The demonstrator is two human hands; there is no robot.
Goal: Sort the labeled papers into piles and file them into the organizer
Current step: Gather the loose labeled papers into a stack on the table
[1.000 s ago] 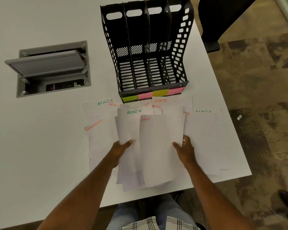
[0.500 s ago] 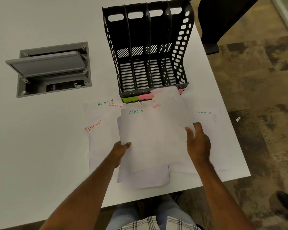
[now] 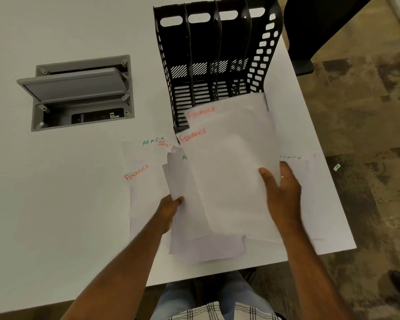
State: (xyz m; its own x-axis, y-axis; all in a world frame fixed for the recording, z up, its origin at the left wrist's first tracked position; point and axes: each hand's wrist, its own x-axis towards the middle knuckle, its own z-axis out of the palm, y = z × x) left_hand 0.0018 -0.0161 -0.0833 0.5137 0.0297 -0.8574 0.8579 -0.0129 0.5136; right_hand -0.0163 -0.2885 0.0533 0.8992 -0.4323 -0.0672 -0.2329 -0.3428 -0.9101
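Your left hand [image 3: 171, 205] pinches the fanned stack of papers [image 3: 217, 204] at its left edge, above the desk [image 3: 67, 204]. Your right hand [image 3: 281, 190] lies on the sheets with fingers straight, two marked FINANCE reaching over the black organizer [image 3: 217, 54]'s front. More labeled sheets [image 3: 143, 172] lie beneath on the desk.
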